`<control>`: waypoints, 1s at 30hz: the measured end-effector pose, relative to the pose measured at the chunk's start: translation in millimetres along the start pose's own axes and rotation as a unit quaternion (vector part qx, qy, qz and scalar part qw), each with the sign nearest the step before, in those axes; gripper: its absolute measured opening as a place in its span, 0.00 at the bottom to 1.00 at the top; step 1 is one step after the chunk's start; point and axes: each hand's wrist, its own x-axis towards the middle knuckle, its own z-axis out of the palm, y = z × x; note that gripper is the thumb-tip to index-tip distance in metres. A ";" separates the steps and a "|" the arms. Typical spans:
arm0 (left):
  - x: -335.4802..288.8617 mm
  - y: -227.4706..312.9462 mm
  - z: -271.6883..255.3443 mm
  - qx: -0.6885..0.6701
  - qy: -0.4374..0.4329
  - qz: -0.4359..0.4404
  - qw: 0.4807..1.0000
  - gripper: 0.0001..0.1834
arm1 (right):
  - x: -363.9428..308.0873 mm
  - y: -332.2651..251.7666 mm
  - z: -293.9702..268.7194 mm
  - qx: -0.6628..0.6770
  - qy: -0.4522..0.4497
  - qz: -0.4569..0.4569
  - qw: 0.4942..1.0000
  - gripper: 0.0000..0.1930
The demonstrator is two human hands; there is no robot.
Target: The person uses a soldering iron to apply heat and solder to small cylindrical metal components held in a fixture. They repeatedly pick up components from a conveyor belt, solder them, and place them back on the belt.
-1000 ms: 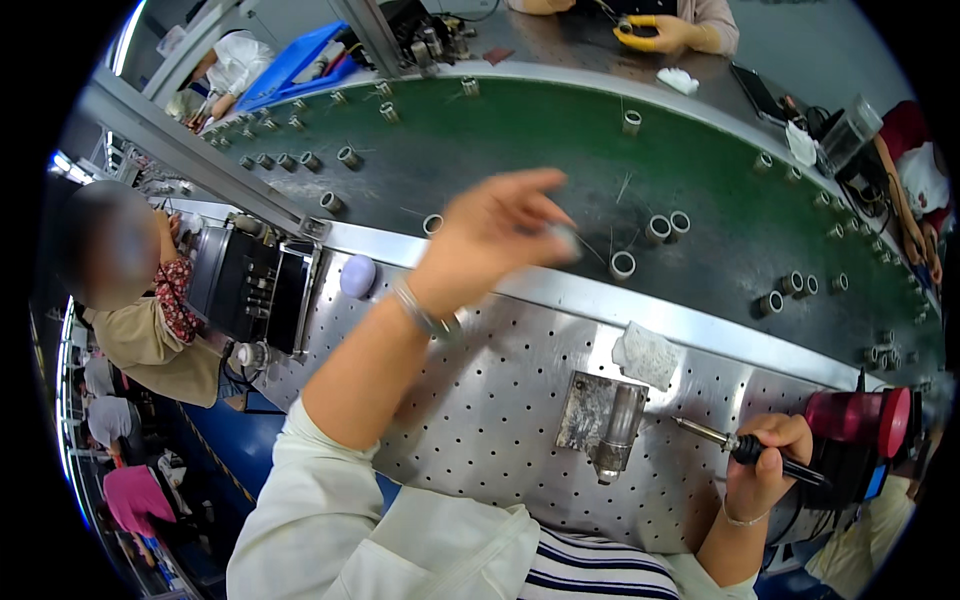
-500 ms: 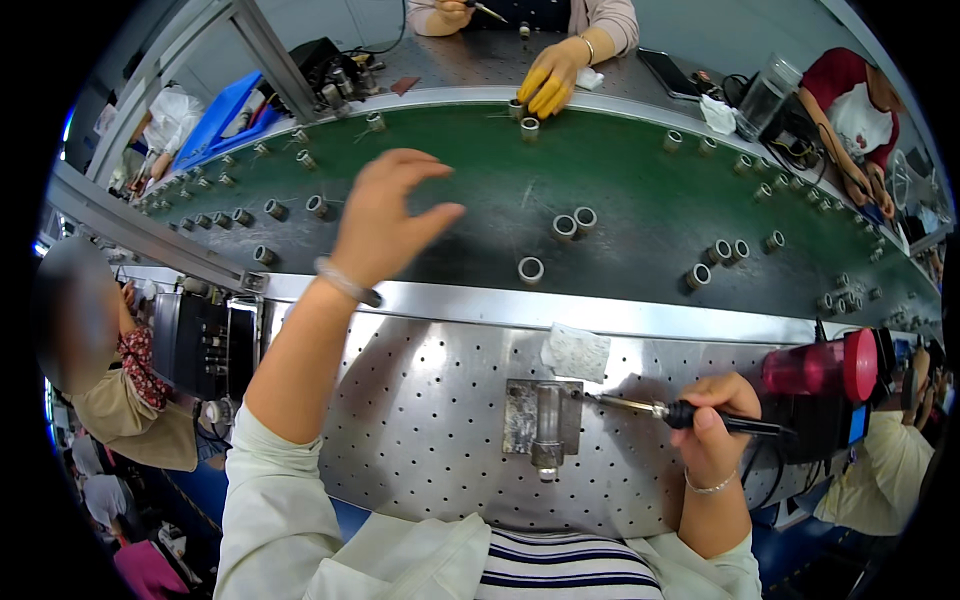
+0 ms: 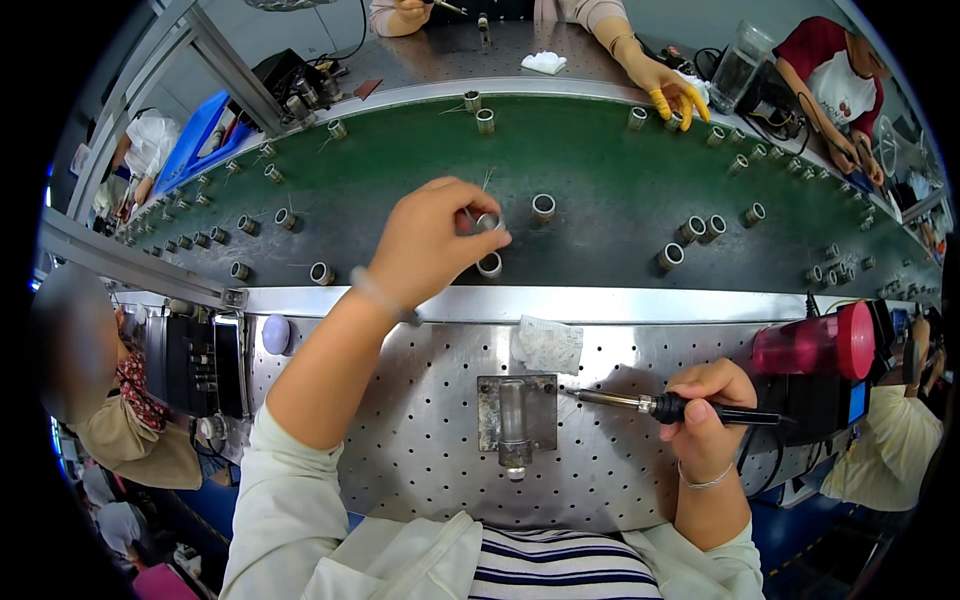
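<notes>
My left hand (image 3: 436, 243) reaches over the green belt, its fingers closed round a small metal cylinder (image 3: 488, 222). Another such open-topped metal sleeve (image 3: 489, 265) stands just below my thumb. My right hand (image 3: 708, 412) grips a black-handled soldering iron (image 3: 652, 403) over the perforated metal bench. The iron's tip points left, close to the edge of a dark square plate (image 3: 488, 440) that carries an upright-looking grooved metal holder (image 3: 513, 420). Just beyond this plate lies a crumpled whitish cloth or paper (image 3: 547, 345).
The green belt (image 3: 600, 150) crosses ahead, with several metal cylinders scattered on it. A pink-lidded container (image 3: 815, 342) stands at right beside a black box; another black unit (image 3: 195, 360) is at left. Across the belt, a person's yellow-covered fingers (image 3: 680, 102) touch a cylinder.
My left hand has moved right and closed round a cylinder. The view has shifted slightly. The person opposite has moved a hand to the right. My right hand still holds the iron.
</notes>
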 end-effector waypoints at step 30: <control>-96.6 30.9 15.5 -0.578 -0.264 -0.218 0.741 0.28 | -5.7 8.0 12.2 -0.037 -0.101 -0.040 0.993 0.10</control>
